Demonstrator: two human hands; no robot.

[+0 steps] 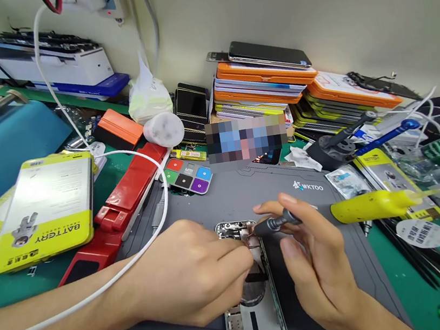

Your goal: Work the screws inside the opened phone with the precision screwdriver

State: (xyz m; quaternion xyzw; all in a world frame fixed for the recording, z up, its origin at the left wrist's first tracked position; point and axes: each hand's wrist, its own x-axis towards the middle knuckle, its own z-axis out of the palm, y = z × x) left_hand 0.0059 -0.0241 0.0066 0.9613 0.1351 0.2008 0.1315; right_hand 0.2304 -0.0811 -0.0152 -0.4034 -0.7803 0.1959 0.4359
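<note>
An opened phone housing [261, 317] lies on the grey work mat [194, 212], its inner parts showing. My left hand [202, 271] is over the housing's left side, fingers pinched together at its upper part; what they hold, if anything, is hidden. In my right hand [320, 265] is a dark grey screwdriver [271, 226], gripped near its back end, with its tip pointing left onto the top right part of the housing. Its shaft is thin and partly hard to see. A white cable [135, 259] runs across my left forearm.
Yellow battery packs [46, 211] and a red tool [126, 194] lie at the left. A colored screw pad [189, 176] is behind the phone. Stacked boxes [261, 82] stand at the wall. A yellow bottle [373, 204], tweezers [408, 253] and a tool holder [330, 149] are right.
</note>
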